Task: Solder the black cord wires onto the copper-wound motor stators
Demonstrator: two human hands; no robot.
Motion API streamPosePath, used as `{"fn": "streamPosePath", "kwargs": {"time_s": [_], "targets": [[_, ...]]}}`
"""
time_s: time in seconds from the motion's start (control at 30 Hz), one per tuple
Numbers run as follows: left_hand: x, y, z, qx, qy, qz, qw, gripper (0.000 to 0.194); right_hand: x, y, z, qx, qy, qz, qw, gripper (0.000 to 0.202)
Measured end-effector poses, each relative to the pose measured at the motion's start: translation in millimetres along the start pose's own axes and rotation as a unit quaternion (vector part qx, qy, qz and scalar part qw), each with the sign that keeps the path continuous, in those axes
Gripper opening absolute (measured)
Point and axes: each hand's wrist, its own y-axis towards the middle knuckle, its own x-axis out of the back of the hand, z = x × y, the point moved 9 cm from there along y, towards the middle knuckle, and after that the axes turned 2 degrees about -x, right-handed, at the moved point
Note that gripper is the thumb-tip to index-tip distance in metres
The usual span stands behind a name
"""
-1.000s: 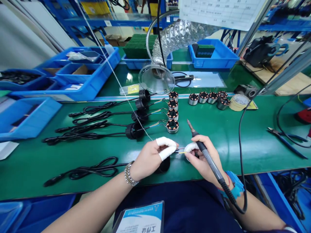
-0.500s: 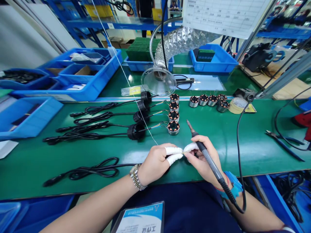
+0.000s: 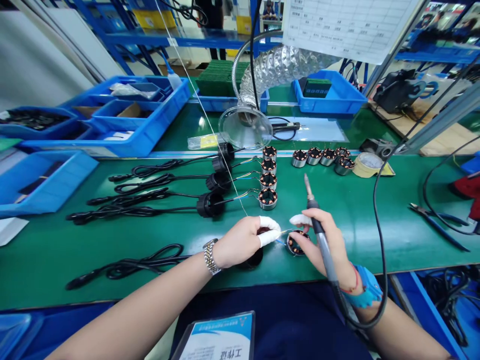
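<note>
My left hand (image 3: 249,240), with white finger cots on thumb and forefinger, pinches a thin wire (image 3: 286,231). My right hand (image 3: 326,237) holds a soldering iron (image 3: 318,225) in its palm, tip pointing away from me; its thumb and capped forefinger are apart. Just under the right thumb lies a copper-wound motor stator (image 3: 296,243), partly hidden by it. A black round cap (image 3: 253,261) on a power cord (image 3: 146,265) sits beneath my left hand, mostly covered. A thin strand of solder wire (image 3: 225,167) runs from above down to the left hand.
Several stators (image 3: 268,181) wired to black caps (image 3: 210,205) with cords stand in a column beyond my hands. More loose stators (image 3: 329,156) are at back right, near a tape roll (image 3: 368,164). Pliers (image 3: 438,225) lie right. A fume funnel (image 3: 245,127) hangs behind.
My right thumb and forefinger have parted from the wire and moved slightly right, the iron with them. The stator beneath now shows. My left hand keeps its pinch.
</note>
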Motion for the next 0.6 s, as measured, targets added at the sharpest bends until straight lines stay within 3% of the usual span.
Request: {"fn": "streamPosePath", "kwargs": {"time_s": [0.1,0.27,0.47,0.6], "targets": [[0.4,-0.5,-2.4,-0.004,0.01,0.001,1.0,0.022,-10.9,5.8,-0.4,0.004,0.005,0.053,0.999,0.033],[3.3,0.5,-0.7,-0.01,-0.01,-0.002,1.0,0.022,-16.9,7.4,3.4,0.011,0.027,0.071,0.997,0.027],[2.1,3.8,5.4,0.004,0.021,0.036,0.999,0.015,-4.9,0.7,-2.4,0.023,-0.018,0.049,0.998,0.03],[0.0,4.3,8.2,0.013,0.025,0.041,0.999,0.014,-14.8,-7.5,-0.7,0.066,-0.068,0.092,0.991,0.029]]}}
